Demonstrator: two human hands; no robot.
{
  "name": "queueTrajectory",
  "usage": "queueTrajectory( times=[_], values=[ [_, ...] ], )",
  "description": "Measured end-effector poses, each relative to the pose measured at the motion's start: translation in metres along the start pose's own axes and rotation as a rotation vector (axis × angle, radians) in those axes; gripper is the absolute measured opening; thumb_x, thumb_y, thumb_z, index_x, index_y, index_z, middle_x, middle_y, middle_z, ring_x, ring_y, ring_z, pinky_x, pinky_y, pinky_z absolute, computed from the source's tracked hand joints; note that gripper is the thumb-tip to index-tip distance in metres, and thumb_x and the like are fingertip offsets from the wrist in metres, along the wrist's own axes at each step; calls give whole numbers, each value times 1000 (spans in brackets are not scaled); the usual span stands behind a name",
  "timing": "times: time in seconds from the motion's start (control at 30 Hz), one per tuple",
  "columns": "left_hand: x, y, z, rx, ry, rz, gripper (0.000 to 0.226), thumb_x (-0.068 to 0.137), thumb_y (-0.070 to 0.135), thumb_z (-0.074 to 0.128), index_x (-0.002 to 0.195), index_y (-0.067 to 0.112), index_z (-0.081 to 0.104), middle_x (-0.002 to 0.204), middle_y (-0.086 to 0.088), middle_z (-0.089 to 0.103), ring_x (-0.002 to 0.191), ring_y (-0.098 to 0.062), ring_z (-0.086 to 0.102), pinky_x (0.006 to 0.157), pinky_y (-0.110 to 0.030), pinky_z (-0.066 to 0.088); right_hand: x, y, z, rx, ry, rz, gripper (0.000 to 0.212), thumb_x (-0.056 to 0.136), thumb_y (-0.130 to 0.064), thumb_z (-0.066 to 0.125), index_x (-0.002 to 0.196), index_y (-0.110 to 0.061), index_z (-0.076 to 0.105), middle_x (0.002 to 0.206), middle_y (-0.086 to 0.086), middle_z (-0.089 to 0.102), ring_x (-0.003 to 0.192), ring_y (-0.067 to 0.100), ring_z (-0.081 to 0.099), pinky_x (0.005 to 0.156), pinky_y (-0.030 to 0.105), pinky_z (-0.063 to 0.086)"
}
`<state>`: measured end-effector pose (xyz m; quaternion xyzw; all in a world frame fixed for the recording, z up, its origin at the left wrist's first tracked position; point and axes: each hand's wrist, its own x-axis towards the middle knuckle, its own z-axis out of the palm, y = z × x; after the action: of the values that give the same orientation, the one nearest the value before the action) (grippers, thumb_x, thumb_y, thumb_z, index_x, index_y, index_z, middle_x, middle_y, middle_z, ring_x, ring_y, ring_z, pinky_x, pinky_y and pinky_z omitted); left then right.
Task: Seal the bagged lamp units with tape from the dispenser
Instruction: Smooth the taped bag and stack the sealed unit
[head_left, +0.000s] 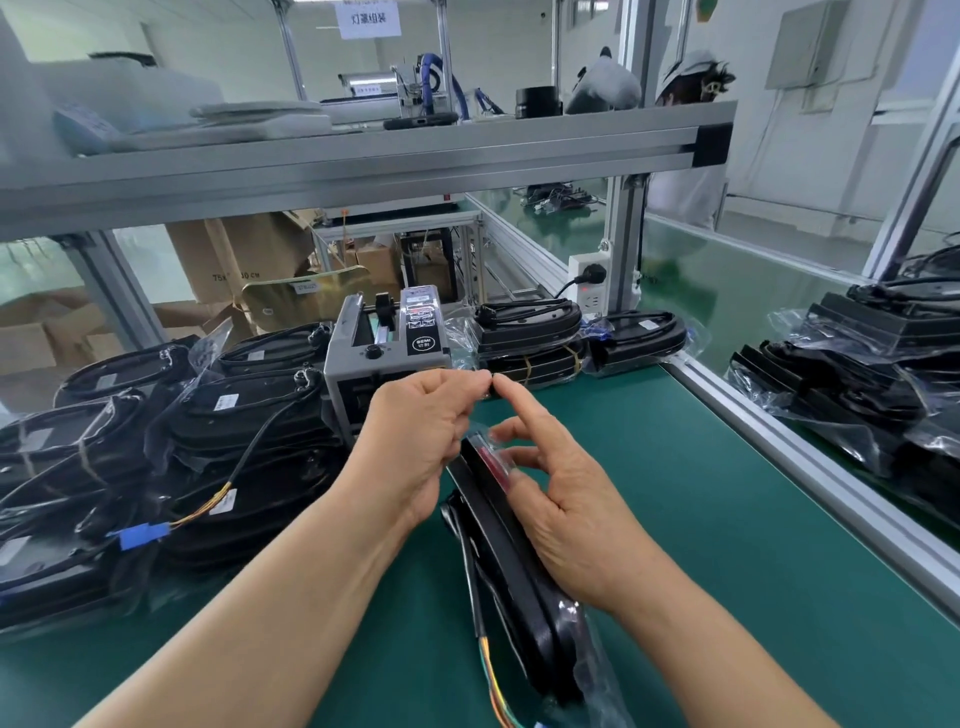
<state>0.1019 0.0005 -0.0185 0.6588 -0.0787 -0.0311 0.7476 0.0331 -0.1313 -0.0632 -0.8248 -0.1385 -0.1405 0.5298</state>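
Observation:
A black lamp unit in a clear bag (524, 582) stands on its edge on the green mat in front of me, its coloured wires trailing toward the near edge. My left hand (415, 441) is above its far end, thumb and forefinger pinched on what looks like a small piece of clear tape. My right hand (566, 499) lies over the bag's top, forefinger raised to meet the left fingertips, the other fingers curled against the bag. The grey tape dispenser (387, 348) stands just behind my hands.
Bagged black lamp units are piled at the left (197, 447), behind the dispenser at the right (530, 332) and beyond the aluminium rail (810, 452) on the far right. A power strip (589, 286) hangs on a post. A person stands far behind.

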Motion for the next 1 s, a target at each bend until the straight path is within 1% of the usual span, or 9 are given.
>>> queueTrajectory(
  times=[0.2, 0.27, 0.37, 0.4, 0.5, 0.63, 0.7, 0.77, 1.0],
  values=[
    [-22, 1, -12, -159, 169, 57, 38, 95, 12, 63, 58, 18, 67, 56, 3, 43, 47, -6, 33, 40, -14, 29, -1, 0, 6, 90, -37, 26, 80, 99, -23, 54, 141, -70, 5, 125, -29, 48, 108, -1, 59, 84, 15, 50],
    [-37, -2, -19, 14, 215, 149, 28, 94, 15, 66, 67, 20, 71, 52, 11, 50, 46, -3, 40, 44, -13, 34, 2, 2, 5, 93, -57, 65, 69, 100, -26, 54, 147, -59, 17, 124, -24, 55, 108, 2, 62, 87, 18, 52],
    [-67, -14, -25, 405, 240, 513, 16, 90, 21, 71, 75, 28, 73, 66, 14, 61, 58, 0, 53, 57, -8, 39, 4, 4, 3, 61, -81, 164, 53, 100, -15, 47, 148, -36, 40, 130, -14, 60, 106, 24, 66, 95, 40, 53],
    [-75, -19, -26, 495, 216, 640, 12, 89, 20, 71, 78, 27, 73, 73, 11, 61, 67, -4, 57, 63, -8, 40, 4, 5, 2, 32, -78, 186, 49, 99, -13, 46, 145, -32, 46, 130, -11, 62, 109, 27, 64, 97, 41, 52],
    [-88, -39, -25, 594, 119, 826, 3, 86, 16, 72, 86, 14, 74, 80, 3, 60, 75, -11, 59, 71, -13, 43, 6, 3, -3, 8, -72, 211, 43, 98, -14, 45, 137, -26, 58, 130, -11, 65, 113, 3, 62, 98, 18, 48],
    [-97, -57, -23, 684, 83, 937, 14, 89, 20, 70, 88, 7, 76, 82, 4, 60, 73, -7, 59, 65, -20, 50, 6, 8, -4, 69, -61, 268, 39, 97, -13, 45, 129, -26, 64, 95, -30, 69, 80, -5, 66, 73, 12, 48],
    [-96, -61, -22, 742, 78, 990, 17, 90, 21, 69, 88, 6, 77, 81, 3, 61, 71, -10, 60, 62, -25, 51, 5, 13, -1, 183, -57, 325, 38, 97, -13, 46, 127, -26, 65, 111, -17, 71, 99, -2, 66, 95, 29, 52],
    [-93, -62, -20, 795, 85, 1036, 19, 91, 20, 69, 86, 4, 77, 78, 0, 61, 67, -17, 60, 58, -32, 52, 4, 17, 2, 301, -64, 361, 37, 98, -13, 46, 127, -24, 65, 126, -4, 68, 118, 15, 63, 110, 44, 45],
    [-84, -59, -17, 917, 136, 1131, 17, 90, 18, 71, 83, 4, 77, 72, -4, 61, 60, -23, 58, 53, -40, 50, 6, 24, 2, 407, -50, 350, 36, 91, -18, 49, 122, -27, 66, 118, -3, 72, 110, 14, 68, 105, 39, 49]
  ],
)
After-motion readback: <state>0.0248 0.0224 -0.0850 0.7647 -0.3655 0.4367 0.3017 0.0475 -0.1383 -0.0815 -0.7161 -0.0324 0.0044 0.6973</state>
